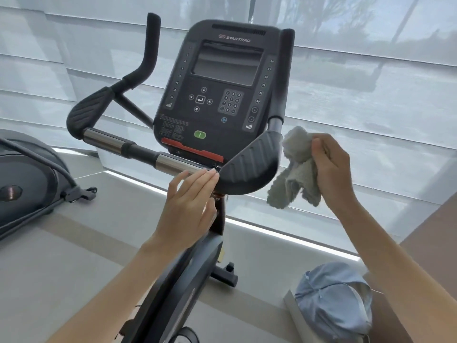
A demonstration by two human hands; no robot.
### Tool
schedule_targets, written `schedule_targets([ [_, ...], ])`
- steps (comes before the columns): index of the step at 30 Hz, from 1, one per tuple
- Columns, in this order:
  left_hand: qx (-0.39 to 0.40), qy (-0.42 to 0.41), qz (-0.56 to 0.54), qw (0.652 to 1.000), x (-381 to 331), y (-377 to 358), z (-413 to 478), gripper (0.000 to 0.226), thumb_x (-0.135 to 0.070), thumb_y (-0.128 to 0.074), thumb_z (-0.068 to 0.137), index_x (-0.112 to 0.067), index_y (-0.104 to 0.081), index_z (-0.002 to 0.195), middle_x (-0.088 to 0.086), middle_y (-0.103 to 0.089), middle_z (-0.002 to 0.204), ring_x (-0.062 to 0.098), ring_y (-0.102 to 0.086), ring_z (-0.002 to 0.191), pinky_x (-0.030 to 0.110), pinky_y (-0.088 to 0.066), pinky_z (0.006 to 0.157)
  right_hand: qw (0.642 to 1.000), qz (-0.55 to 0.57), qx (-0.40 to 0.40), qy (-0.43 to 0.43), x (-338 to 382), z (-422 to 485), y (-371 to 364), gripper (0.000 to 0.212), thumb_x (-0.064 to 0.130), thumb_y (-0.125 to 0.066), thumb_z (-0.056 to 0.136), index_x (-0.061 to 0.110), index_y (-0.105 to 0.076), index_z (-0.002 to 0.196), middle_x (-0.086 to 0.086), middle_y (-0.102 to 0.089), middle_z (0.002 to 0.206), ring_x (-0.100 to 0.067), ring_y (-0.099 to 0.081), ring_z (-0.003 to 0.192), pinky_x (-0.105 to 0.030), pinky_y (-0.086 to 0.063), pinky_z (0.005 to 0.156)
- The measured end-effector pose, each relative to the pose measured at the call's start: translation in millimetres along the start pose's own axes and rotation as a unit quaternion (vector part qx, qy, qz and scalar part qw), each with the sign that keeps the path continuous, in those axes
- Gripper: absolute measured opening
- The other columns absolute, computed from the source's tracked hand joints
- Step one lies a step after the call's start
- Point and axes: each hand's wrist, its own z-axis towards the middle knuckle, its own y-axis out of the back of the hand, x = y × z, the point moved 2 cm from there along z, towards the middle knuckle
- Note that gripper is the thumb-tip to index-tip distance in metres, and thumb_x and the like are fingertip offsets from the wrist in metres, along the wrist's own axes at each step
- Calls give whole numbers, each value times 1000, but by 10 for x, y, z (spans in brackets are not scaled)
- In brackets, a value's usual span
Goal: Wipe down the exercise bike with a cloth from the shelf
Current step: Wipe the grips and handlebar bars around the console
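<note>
Pinching grey cloth, right hand sits at 3 o'clock of exercise bike armrest pad; left hand, fingers straight, touches pad's 9 o'clock edge.

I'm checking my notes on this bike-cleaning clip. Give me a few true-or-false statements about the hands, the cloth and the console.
1. The right hand grips the grey cloth. True.
2. The cloth is pressed flat on the console. False: it hangs beside the right armrest pad, off the console.
3. The left hand has straight fingers, their tips at the handlebar. True.
4. The console screen is lit. False: it is dark.
5. A blue cap lies at lower right. True.
</note>
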Motion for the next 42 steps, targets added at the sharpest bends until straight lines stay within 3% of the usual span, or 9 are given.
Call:
schedule_targets([
  [5, 9, -2, 5, 1000, 1, 29, 68, 40, -16, -38, 96, -1, -65, 121, 10, -66, 124, 22, -55, 122, 46, -30, 111, 981, 117, -91, -129, -453, 258, -340, 22, 28, -46, 95, 28, -62, 80, -2, -52, 75, -19, -50, 75, -35, -40, 71],
  [12, 39, -2, 14, 999, -32, 71, 75, 42, -15, -40, 93, 0, -62, 124, 11, -64, 126, 21, -54, 123, 42, -27, 112, 966, 175, -107, -155, -507, 170, -572, 23, 16, -45, 100, 9, -60, 116, 7, -61, 85, 1, -58, 76, -10, -44, 73],
  [17, 26, -5, -2, 1000, -50, 76, 81, 43, -14, -39, 92, 2, -63, 123, 13, -64, 125, 21, -52, 123, 39, -25, 113, 975, 131, -97, -149, -437, -152, -663, 32, 20, -41, 100, 21, -56, 128, 5, -62, 119, -7, -56, 111, -28, -44, 98],
  [21, 37, -16, -16, 999, -4, 82, 68, 44, -13, -38, 90, 2, -62, 124, 13, -64, 126, 20, -50, 123, 42, -25, 112, 974, 110, -124, -156, -343, -412, -784, 39, 17, -40, 102, 19, -43, 140, 22, -47, 128, 27, -41, 106, -4, -35, 95],
  [25, 59, -40, -25, 997, 106, 91, 66, 46, -11, -37, 90, 0, -60, 128, 11, -63, 129, 21, -49, 126, 44, -27, 111, 973, 72, -162, -147, -247, -616, -1017, 46, 16, -37, 102, 15, -29, 147, 6, -28, 153, -6, -20, 142, -18, -15, 115],
  [29, 73, -71, -33, 994, 217, 95, 62, 47, -10, -37, 89, -1, -58, 131, 9, -60, 133, 23, -47, 130, 50, -30, 109, 971, 35, -178, -155, -81, -853, -1315, 52, 14, -34, 103, 14, -13, 150, 3, -8, 159, -5, -2, 144, 3, 1, 102],
  [35, 84, -84, -44, 992, 365, 49, -4, 49, -7, -36, 88, -2, -56, 132, 9, -57, 137, 21, -44, 133, 49, -28, 113, 970, 22, -171, -170, 47, -1051, -1647, 60, 16, -34, 103, 15, 0, 151, 2, 9, 159, -4, 10, 144, 6, 6, 98],
  [39, 68, -82, -81, 991, 409, 45, -25, 51, -3, -34, 86, -1, -57, 131, 10, -58, 136, 20, -43, 134, 48, -27, 114, 971, 27, -149, -184, 97, -1179, -1740, 59, 21, -34, 103, 19, -3, 152, 5, 0, 160, -5, 0, 145, -12, -3, 115],
  [42, 37, -68, -111, 991, 433, 88, -43, 51, 1, -32, 86, 1, -58, 129, 12, -59, 133, 22, -44, 132, 51, -30, 111, 976, 78, -75, -190, 208, -1342, -1747, 56, 34, -36, 99, 35, -14, 150, 8, -31, 152, -11, -32, 138, -36, -29, 114],
])
